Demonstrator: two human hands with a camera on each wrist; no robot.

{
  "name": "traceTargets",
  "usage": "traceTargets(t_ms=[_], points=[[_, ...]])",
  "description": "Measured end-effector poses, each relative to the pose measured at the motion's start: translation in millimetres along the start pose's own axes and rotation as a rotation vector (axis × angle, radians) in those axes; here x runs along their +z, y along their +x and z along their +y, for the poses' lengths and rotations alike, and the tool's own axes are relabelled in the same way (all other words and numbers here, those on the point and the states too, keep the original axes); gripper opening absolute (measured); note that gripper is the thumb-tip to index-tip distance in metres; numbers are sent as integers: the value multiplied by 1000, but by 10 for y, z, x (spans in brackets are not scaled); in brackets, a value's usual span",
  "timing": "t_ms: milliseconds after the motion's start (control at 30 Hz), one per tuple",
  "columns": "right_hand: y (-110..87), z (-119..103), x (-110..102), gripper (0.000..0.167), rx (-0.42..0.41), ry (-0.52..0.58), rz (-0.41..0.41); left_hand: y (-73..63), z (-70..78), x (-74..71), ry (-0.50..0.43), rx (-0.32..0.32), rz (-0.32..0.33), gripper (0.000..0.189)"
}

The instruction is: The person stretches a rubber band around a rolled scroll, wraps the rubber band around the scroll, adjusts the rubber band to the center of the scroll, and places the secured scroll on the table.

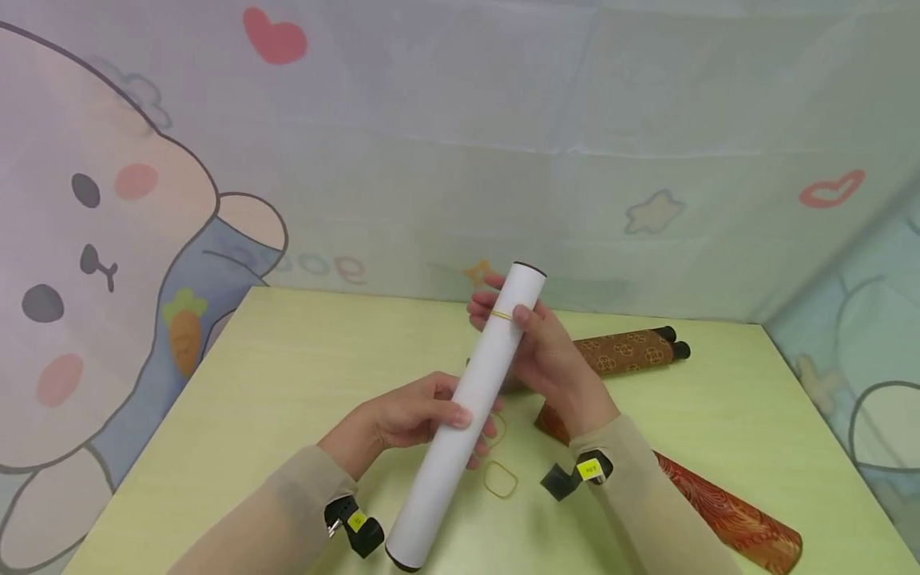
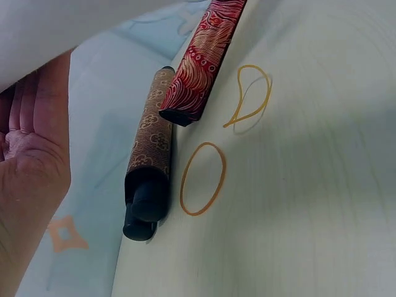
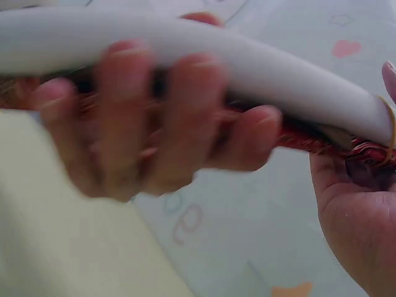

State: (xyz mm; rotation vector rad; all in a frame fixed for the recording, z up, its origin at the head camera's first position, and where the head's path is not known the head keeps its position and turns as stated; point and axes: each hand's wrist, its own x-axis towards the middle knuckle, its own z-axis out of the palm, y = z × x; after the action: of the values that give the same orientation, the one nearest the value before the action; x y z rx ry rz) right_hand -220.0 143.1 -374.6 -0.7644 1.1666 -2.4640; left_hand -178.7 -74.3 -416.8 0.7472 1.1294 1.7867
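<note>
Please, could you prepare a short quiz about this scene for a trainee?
1. How many loose yellow rubber bands lie on the pale yellow-green table?
2. Is the brown gold-flowered scroll with black ends (a) upright, (b) lying down or (c) hand-held?
3. True or false: the right hand is nearer than the left hand to the yellow band around the white cylindrical roll.

Key: 1. Two. 2. b. 3. True.

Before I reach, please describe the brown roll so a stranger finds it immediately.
Look along the pale table toward its back edge. Beyond the right hand lies the brown roll; unlike the red roll, it carries gold flowers and two protruding black knobs.
</note>
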Motion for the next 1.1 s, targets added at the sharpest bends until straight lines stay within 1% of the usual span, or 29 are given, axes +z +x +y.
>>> traceTargets(t_ms=[133, 233, 300, 367, 433, 567, 633, 700, 767, 867, 933, 1033, 1100], points=[[97, -83, -1, 64, -79, 124, 41, 7, -4, 5, -8, -6, -7, 30], [108, -82, 9, 67, -68, 219, 31, -7, -7, 5, -7, -2, 2, 30], [85, -53, 18, 71, -50, 232, 29, -8, -11, 3, -4, -2, 3, 29], [52, -10, 34, 75, -31, 213, 31, -11, -12, -2, 2, 5, 3, 28], [18, 34, 58, 75, -14, 169, 32, -12, -11, -7, 6, 16, 2, 27], [-62, 93, 82, 74, 29, 16, -2, -5, 13, -17, 16, 39, 4, 26], [-92, 96, 81, 78, 42, -50, -21, -11, 39, -24, 17, 38, 10, 26], [-94, 72, 73, 82, 43, -71, -28, -19, 57, -29, 14, 35, 15, 27], [-54, 21, 61, 84, 15, -46, -12, -16, 65, -27, 8, 27, 15, 26], [59, -71, 47, 83, -53, 45, 35, -11, 50, -17, -5, 15, 5, 26], [123, -104, 48, 80, -76, 102, 48, -16, 36, -12, -8, 11, -1, 26], [162, -101, 68, 80, -57, 191, 40, -20, 30, -10, -8, 19, -4, 27], [146, -72, 81, 77, -37, 216, 26, -16, 32, -9, -7, 23, -11, 27]])
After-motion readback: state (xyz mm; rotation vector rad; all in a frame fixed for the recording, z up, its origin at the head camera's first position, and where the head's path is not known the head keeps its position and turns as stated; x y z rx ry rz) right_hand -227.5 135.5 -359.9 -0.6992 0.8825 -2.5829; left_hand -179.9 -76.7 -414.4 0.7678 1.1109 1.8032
